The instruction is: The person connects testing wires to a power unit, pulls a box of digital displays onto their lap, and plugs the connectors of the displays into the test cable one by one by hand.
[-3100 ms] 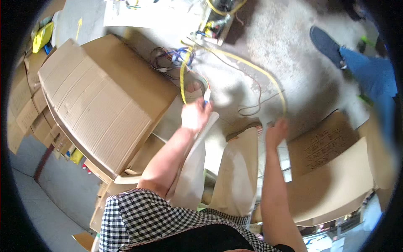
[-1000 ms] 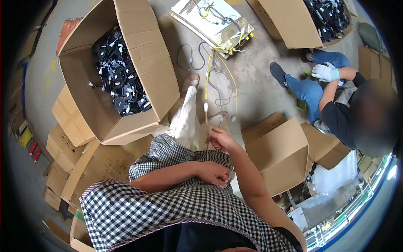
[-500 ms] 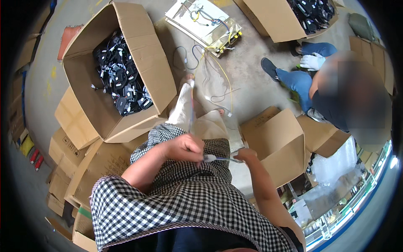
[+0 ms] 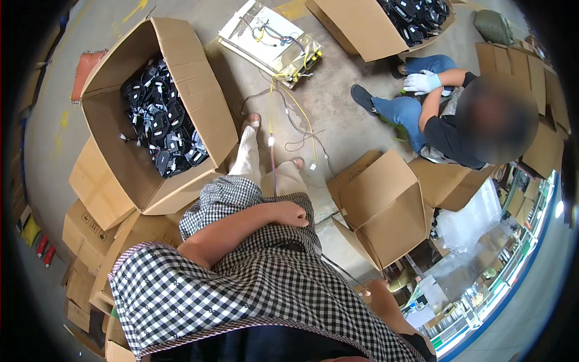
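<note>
My left hand (image 4: pixel 292 213) is closed in a fist in front of the checked apron (image 4: pixel 253 283); what it holds, if anything, is hidden. Low on the right, my right hand (image 4: pixel 375 294) grips a dark cable (image 4: pixel 341 269), which stretches toward the middle of the apron. Below my left fist a small dark thing (image 4: pixel 292 246) shows against the cloth, too unclear to name. A thin lead with a white connector (image 4: pixel 271 140) hangs between my legs, running up toward my left forearm.
At the left, a big carton (image 4: pixel 193 84) holds many black devices (image 4: pixel 160 123) with leads. Ahead is a white test fixture (image 4: pixel 265 39) with yellow wires. An open carton (image 4: pixel 392 211) stands on the right, near a seated person (image 4: pixel 449 123) with a white glove. Another filled carton (image 4: pixel 356 27) stands behind.
My right hand has moved down and right, drawing the dark cable out. My left fist has shifted slightly right. The white connector between my hands no longer shows. The view has shifted a little.
</note>
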Available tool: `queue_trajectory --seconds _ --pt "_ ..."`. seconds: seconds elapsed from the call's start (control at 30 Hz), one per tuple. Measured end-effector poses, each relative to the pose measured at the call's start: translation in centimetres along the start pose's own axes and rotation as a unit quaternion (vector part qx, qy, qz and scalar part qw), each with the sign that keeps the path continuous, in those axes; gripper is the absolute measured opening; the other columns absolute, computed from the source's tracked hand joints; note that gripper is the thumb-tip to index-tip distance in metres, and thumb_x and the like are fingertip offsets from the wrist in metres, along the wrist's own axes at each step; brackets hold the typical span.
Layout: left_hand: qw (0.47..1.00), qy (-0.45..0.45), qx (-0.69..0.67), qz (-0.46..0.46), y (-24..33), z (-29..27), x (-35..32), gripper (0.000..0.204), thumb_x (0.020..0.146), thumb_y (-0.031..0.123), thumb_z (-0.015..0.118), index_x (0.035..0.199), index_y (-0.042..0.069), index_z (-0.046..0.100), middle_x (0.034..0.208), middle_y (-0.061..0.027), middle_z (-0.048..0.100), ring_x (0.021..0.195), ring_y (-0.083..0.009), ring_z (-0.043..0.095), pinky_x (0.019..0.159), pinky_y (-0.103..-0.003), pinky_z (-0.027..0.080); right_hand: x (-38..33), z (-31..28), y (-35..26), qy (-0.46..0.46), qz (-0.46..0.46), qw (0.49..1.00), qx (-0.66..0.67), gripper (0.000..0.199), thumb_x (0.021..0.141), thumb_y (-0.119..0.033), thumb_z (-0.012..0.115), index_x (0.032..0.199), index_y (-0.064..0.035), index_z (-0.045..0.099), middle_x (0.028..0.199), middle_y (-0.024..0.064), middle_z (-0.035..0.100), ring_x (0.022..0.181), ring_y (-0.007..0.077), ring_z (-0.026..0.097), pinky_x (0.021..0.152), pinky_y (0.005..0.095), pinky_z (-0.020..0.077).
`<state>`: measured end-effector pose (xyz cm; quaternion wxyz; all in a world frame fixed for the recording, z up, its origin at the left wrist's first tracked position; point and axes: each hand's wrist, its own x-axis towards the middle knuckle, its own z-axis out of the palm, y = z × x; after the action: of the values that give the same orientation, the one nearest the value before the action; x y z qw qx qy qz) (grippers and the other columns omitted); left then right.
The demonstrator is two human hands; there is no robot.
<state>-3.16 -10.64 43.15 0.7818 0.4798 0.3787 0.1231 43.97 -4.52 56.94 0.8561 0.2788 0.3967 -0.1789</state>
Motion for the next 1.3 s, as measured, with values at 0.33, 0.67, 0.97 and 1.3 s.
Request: queue_trajectory --seconds 0.33,0.67,0.97,1.3 --pt "0.958 -0.147 -0.042 -0.242 4.7 0.9 6.0 0.09 0.089 0.072 0.021 0.13 -0.003 0.048 0.131 -0.0263 0.05 0.122 -0.0379 0.048 0.102 -0.046 0.036 -15.6 -10.6 2.4 0.785 0.263 0.493 0.269 0.086 0.086 -0.027 0.063 0.14 0.0144 0.01 0.138 0.0344 0.034 0.125 0.0449 0.04 0.102 0.0459 0.038" --pt "0.786 -0.028 -0.6 0.144 22.8 -3.3 12.0 0.098 0.081 0.081 0.022 0.141 0.004 0.034 0.144 -0.0181 0.037 0.136 -0.0312 0.031 0.108 -0.055 0.023 -27.5 -2.3 11.3 0.973 0.013 0.074 0.22 0.07 0.098 -0.01 0.044 0.146 -0.0169 -0.006 0.146 0.0271 0.028 0.132 0.0397 0.034 0.111 0.0457 0.0265" --pt "0.534 0.267 -0.676 0.432 24.8 -6.7 1.2 0.043 0.099 0.04 0.041 0.113 0.003 0.057 0.072 0.001 0.056 0.055 -0.0064 0.043 0.049 -0.02 0.033 -17.2 0.5 14.5 0.662 -0.1 0.25 0.7 0.047 0.094 -0.015 0.053 0.136 0.0014 0.039 0.12 0.0093 0.057 0.105 0.0191 0.053 0.093 0.0302 0.0404" --pt "0.916 0.07 0.078 0.388 27.2 2.1 -1.2 0.028 0.097 0.028 0.046 0.1 0.004 0.06 0.077 -0.0114 0.061 0.074 -0.0249 0.06 0.071 -0.034 0.047 -30.9 -14.6 0.2 0.245 -0.673 0.23 0.659 0.058 0.098 -0.041 0.042 0.14 -0.0009 0.034 0.121 0.0221 0.056 0.097 0.0246 0.057 0.084 0.0347 0.0467"
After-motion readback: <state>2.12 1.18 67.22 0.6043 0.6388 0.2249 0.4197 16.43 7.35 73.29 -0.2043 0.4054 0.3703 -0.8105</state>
